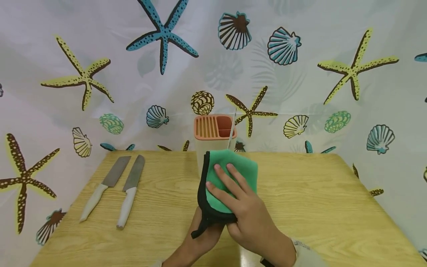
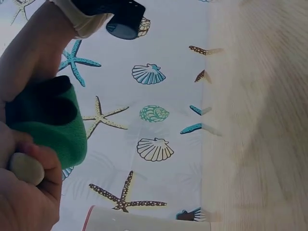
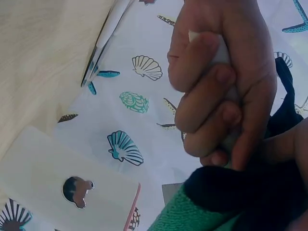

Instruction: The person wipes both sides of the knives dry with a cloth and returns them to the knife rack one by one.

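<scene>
My left hand (image 1: 208,235) grips the white handle (image 3: 224,55) of a knife, its fingers curled round it; the handle's rounded end (image 2: 26,169) shows in the left wrist view. The thin blade (image 1: 231,129) points up and away, seen nearly edge-on. Over the blade's lower part lies a folded green cloth (image 1: 230,181) with black edging and a black loop. My right hand (image 1: 250,211) holds this cloth around the blade, its fingers spread across the green face. Its thumb is mostly hidden, as is the blade inside the cloth.
Behind the cloth stands a cream knife block (image 1: 200,152) with a slotted orange top. Two white-handled knives, a broad one (image 1: 106,185) and a narrower one (image 1: 131,189), lie on the wooden table (image 1: 317,196) at left. A curtain (image 1: 300,92) printed with shells and starfish surrounds it.
</scene>
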`<action>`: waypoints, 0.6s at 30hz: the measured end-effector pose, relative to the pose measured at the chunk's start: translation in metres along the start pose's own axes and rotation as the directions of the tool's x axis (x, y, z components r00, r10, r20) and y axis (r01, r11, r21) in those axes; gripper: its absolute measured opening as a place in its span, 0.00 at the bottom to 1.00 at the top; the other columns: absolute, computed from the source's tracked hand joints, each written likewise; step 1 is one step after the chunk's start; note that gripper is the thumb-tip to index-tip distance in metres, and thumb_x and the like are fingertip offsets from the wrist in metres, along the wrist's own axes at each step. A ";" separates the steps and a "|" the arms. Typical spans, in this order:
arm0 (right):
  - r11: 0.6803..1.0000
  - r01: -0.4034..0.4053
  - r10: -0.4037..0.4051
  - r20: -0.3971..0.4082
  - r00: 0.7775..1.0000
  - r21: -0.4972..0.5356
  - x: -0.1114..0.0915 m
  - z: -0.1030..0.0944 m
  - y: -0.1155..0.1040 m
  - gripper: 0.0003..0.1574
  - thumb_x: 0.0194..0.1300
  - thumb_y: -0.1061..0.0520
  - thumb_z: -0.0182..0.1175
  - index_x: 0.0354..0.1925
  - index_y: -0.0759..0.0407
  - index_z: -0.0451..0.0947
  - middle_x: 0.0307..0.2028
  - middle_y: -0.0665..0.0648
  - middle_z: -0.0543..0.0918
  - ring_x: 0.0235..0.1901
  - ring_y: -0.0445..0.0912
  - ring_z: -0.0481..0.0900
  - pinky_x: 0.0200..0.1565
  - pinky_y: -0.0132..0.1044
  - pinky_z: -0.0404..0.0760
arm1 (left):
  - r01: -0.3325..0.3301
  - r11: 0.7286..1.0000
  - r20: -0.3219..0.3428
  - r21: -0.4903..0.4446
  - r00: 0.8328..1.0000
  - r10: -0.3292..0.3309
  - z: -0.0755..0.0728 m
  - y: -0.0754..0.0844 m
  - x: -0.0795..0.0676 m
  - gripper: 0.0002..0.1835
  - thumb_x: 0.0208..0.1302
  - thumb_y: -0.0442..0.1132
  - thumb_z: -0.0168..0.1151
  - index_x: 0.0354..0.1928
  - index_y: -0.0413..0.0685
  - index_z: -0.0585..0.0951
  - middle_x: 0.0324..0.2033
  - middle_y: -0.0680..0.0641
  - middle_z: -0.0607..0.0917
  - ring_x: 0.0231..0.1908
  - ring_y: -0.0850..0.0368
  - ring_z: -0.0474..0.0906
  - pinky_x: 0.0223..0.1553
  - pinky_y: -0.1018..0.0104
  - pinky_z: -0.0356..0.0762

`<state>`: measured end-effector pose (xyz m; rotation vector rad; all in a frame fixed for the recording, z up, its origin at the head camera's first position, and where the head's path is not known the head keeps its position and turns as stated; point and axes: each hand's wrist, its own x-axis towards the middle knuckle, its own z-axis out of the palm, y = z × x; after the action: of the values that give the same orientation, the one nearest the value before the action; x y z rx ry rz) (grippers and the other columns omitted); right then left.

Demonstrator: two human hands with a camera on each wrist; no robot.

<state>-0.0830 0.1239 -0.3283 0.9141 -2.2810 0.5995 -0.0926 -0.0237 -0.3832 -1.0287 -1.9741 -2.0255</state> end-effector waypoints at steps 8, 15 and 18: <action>0.999 -0.033 0.032 -0.086 0.996 -0.009 0.011 -0.005 0.007 0.62 0.29 0.77 0.47 0.67 0.48 0.74 0.73 0.55 0.68 0.76 0.55 0.60 0.37 0.39 0.88 | 0.252 0.965 0.019 -0.068 0.968 -0.251 0.000 0.005 -0.002 0.22 0.83 0.42 0.34 0.33 0.33 0.67 0.15 0.32 0.64 0.12 0.73 0.58 0.11 0.77 0.60; 0.993 -0.115 0.110 -0.129 0.985 -0.030 0.027 -0.019 0.029 0.51 0.43 0.78 0.49 0.67 0.51 0.74 0.74 0.55 0.67 0.76 0.58 0.58 0.27 0.33 0.80 | 0.220 0.950 0.122 -0.221 0.973 -0.197 0.002 0.000 -0.009 0.18 0.82 0.38 0.35 0.52 0.26 0.66 0.24 0.30 0.66 0.16 0.71 0.63 0.09 0.76 0.62; 0.988 -0.152 0.146 -0.141 0.979 -0.033 0.033 -0.028 0.038 0.49 0.48 0.78 0.48 0.67 0.51 0.74 0.74 0.55 0.66 0.77 0.58 0.58 0.44 0.44 0.87 | 0.178 0.930 0.177 -0.321 0.976 -0.126 0.004 -0.005 -0.012 0.15 0.80 0.34 0.38 0.54 0.23 0.64 0.27 0.26 0.66 0.19 0.72 0.69 0.10 0.74 0.70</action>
<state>-0.1204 0.1504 -0.2930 0.6630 -2.2408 0.6538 -0.0849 -0.0231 -0.3942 -1.1581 -1.8699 -2.5048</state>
